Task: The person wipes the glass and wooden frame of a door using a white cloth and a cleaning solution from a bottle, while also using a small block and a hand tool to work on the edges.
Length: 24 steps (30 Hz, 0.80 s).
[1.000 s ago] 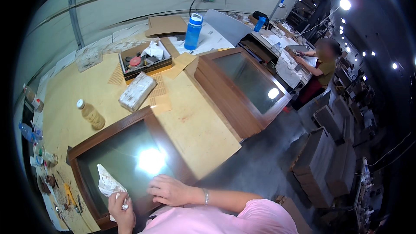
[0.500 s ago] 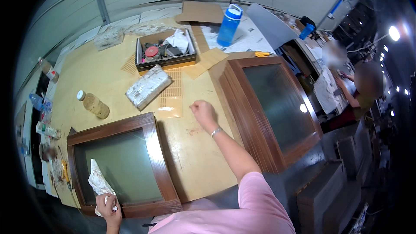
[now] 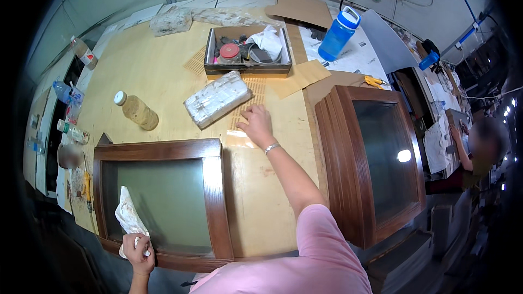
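A brown wooden frame with a glass panel (image 3: 163,201) lies on the worktable at the near left. Over its lower left corner, my left hand (image 3: 139,251) is closed round a stained white rag (image 3: 129,212), whose free end rests against the glass. My right hand (image 3: 257,126) reaches across the table, palm down, its fingers apart on a sheet of small orange-tan labels (image 3: 239,140). Just beyond those fingers sits a tape-wrapped white block (image 3: 218,99), which covers part of the sheet. Nothing shows in my right hand.
Several similar frames (image 3: 376,163) are stacked on the right. Behind the block stands an open box (image 3: 248,69) of odds and ends, with a blue bottle (image 3: 339,35) beyond it. A bottle of yellowish liquid (image 3: 136,111) lies left. Another person (image 3: 485,147) works at the far right.
My right hand has gone from a loose fist over the bare table to spread fingers at the label sheet. My left hand still grips the rag. The whole view has shifted.
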Each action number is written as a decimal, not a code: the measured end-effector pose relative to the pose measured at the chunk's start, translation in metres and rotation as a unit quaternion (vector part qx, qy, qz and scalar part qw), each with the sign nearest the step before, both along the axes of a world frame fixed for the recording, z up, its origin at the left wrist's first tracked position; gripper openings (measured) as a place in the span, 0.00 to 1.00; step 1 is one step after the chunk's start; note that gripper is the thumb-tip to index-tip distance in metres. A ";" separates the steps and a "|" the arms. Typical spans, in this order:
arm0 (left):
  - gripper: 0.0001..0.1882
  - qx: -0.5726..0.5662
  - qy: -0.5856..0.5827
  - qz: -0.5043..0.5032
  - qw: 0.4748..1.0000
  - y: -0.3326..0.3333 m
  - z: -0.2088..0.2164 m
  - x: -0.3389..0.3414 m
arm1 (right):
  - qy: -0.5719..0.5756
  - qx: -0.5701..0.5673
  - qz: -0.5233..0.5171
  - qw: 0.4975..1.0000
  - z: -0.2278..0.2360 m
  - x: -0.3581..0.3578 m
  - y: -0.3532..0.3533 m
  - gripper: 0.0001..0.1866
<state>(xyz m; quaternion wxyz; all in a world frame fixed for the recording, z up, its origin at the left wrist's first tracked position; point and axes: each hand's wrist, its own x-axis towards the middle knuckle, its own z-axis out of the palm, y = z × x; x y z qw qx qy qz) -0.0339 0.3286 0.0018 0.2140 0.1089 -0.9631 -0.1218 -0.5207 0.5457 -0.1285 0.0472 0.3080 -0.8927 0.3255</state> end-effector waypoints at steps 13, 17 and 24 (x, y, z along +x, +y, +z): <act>0.15 0.005 -0.014 0.014 1.000 -0.001 0.000 0.001 | -0.022 -0.020 -0.017 0.999 -0.007 -0.004 -0.010 0.12; 0.15 0.012 -0.014 0.014 1.000 -0.001 0.001 0.001 | -0.003 -0.044 -0.029 0.999 -0.015 -0.009 -0.018 0.11; 0.15 0.010 -0.016 0.016 1.000 -0.001 0.002 0.001 | -0.015 -0.053 -0.048 0.997 -0.014 -0.013 -0.026 0.06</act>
